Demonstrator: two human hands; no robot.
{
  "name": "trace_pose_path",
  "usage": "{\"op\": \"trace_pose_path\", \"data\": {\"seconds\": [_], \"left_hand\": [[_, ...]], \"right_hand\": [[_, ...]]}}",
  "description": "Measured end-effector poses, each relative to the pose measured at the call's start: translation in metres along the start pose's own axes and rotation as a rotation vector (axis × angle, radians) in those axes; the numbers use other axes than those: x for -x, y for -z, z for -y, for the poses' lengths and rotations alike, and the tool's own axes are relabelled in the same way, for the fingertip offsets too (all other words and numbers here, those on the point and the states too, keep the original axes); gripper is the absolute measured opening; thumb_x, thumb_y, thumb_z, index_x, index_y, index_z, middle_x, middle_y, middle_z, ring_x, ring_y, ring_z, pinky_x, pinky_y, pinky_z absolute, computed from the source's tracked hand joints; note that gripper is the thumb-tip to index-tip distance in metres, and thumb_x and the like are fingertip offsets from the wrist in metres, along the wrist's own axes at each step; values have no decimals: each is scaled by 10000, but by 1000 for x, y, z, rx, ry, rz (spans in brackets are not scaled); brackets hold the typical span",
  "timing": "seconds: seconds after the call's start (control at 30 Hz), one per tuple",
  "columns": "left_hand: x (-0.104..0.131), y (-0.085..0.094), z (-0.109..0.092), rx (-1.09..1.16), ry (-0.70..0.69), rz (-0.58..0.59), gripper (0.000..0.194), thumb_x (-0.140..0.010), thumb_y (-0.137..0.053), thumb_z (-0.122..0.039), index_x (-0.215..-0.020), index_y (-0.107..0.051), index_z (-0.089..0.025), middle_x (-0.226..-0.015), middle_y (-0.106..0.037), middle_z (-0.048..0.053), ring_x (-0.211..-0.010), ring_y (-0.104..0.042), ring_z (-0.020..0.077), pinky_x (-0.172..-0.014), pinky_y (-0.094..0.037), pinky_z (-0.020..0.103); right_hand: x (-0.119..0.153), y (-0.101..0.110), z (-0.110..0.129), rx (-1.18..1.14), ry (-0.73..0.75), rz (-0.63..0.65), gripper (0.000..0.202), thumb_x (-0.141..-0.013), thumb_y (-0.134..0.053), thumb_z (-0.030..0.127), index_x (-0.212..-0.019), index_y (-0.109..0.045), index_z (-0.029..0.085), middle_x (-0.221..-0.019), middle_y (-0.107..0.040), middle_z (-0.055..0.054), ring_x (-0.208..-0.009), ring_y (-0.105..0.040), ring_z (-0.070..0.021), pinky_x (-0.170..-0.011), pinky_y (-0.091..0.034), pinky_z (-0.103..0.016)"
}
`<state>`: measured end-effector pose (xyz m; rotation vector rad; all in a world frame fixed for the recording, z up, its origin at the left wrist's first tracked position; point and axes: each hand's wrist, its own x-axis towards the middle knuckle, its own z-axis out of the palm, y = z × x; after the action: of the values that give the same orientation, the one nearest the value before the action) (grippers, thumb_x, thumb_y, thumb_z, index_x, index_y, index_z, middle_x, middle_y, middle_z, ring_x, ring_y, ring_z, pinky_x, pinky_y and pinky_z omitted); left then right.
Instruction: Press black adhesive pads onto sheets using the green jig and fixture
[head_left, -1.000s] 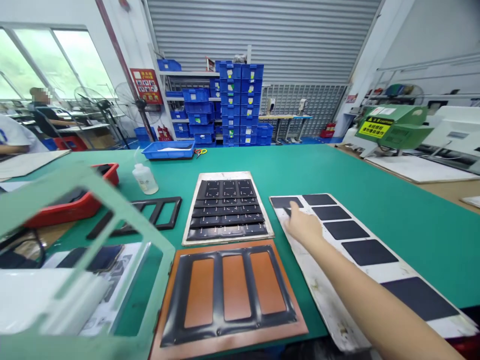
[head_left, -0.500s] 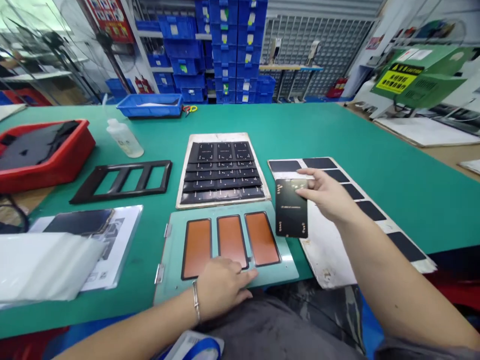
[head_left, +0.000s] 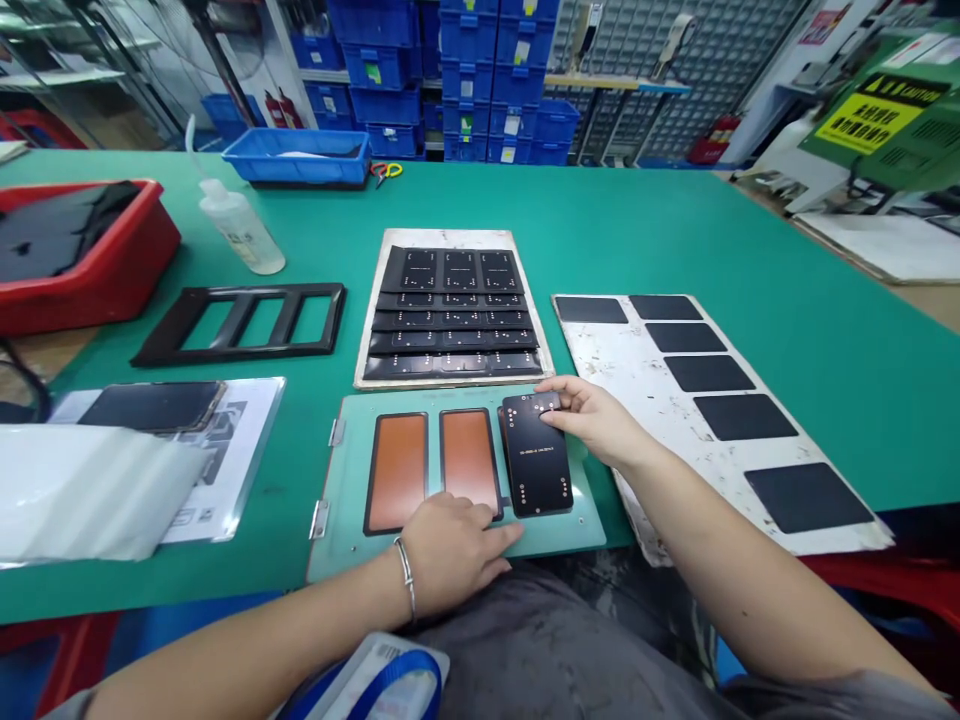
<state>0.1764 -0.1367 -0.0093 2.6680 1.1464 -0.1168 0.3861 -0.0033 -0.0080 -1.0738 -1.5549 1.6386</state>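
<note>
A black printed panel [head_left: 537, 455] is pinched at its top corner by my right hand [head_left: 589, 415]. It lies over the right-hand recess of a pale green fixture [head_left: 345, 520], slightly tilted, with a sliver of orange showing at its upper left. Two orange recesses with dark rims, the left [head_left: 397, 470] and the middle [head_left: 469, 455], are uncovered. My left hand [head_left: 457, 550] rests on the fixture's front edge below the middle recess, fingers apart, holding nothing. Right of the fixture, a white board [head_left: 615, 370] bears several flat black rectangles [head_left: 709, 372].
Behind the fixture, a white board [head_left: 450, 238] carries overlapping black printed sheets [head_left: 454, 320]. At left are a black frame [head_left: 247, 355], a red bin [head_left: 112, 280], a bottle [head_left: 244, 230], papers and a phone [head_left: 150, 407]. Farther back: a blue tray [head_left: 296, 160] and scissors [head_left: 386, 172].
My right hand has moved left with the black panel, from above the right board's edge to over the right-hand recess. My left hand has stayed on the fixture. The head view has tilted down.
</note>
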Motion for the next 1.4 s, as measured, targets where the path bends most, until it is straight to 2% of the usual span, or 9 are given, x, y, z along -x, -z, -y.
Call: {"op": "trace_pose_path", "data": {"seconds": [0.33, 0.57, 0.73, 0.9, 1.07, 1.13, 1.2, 1.3, 1.4], "left_hand": [[1, -5, 2, 23, 7, -32, 360, -872, -462, -448, -1202, -500, -307, -924, -627, 55, -766, -601, 219, -674, -456, 350], [-1, -4, 0, 54, 49, 4, 533, -849, -481, -449, -1324, -400, -220, -989, -643, 83, -793, -612, 260, -669, -472, 394], [-2, -2, 0, 48, 37, 14, 532, -844, -486, -448, -1318, -401, -222, -963, -636, 80, -784, -610, 247, -654, -466, 378], [-3, -1, 0, 51, 47, 33, 520, -840, -495, -442, -1302, -418, -217, -940, -637, 83, -780, -609, 245, -658, -469, 370], [-3, 1, 0, 63, 46, 40, 513, -844, -489, -427, -1304, -408, -213, -951, -649, 72, -776, -612, 251, -650, -488, 390], [-3, 0, 0, 65, 50, 36, 516, -845, -488, -422, -1309, -403, -213, -952, -653, 70, -783, -614, 249, -660, -494, 391], [-2, -1, 0, 69, 54, 33, 518, -843, -489, -423, -1311, -404, -218, -956, -653, 69, -790, -614, 248, -674, -498, 397], [-1, -2, 0, 76, 65, 36, 521, -838, -490, -437, -1310, -409, -230, -954, -653, 66, -793, -614, 250, -679, -502, 406], [0, -3, 0, 83, 73, 44, 533, -831, -500, -443, -1313, -405, -235, -959, -651, 68, -795, -613, 244, -680, -502, 392]], "right_hand": [[4, 0, -5, 37, -41, -1, 340, -718, -652, 280, -1026, -520, 224, -790, -622, 10, -688, -594, -142, -652, -497, -319], [1, 9, -5, 981, 130, 5, 388, -776, -596, 335, -1158, -590, 266, -1209, -516, -87, -1174, -439, -265, -1000, -332, -451], [30, -21, -9, 1342, 125, 161, 608, -853, -447, 458, -1408, -323, 243, -1499, -225, -50, -1374, -149, -281, -1109, -75, -496], [43, -43, -4, 1376, 133, 202, 674, -841, -450, 477, -1396, -342, 110, -1471, -253, -123, -1361, -214, -256, -1126, -110, -427], [1, -16, 28, 1223, 68, 326, 479, -837, -458, 492, -1212, -580, 219, -1267, -563, -68, -1162, -513, -246, -1047, -302, -413], [-30, 4, 41, 1157, 31, 225, 436, -851, -433, 492, -1191, -587, 267, -1197, -616, -19, -1080, -566, -207, -948, -409, -343], [-64, 25, 47, 1209, -15, -119, 434, -859, -431, 450, -1232, -545, 260, -1251, -575, -24, -1135, -521, -202, -954, -390, -319], [-111, 51, 45, 1277, -106, -440, 592, -853, -433, 423, -1347, -392, 99, -1402, -374, -187, -1289, -324, -321, -1036, -233, -467], [-143, 66, 32, 1312, -333, -571, 849, -791, -473, 560, -1406, -228, 28, -1436, -229, -290, -1318, -215, -407, -1014, -154, -566]]}}
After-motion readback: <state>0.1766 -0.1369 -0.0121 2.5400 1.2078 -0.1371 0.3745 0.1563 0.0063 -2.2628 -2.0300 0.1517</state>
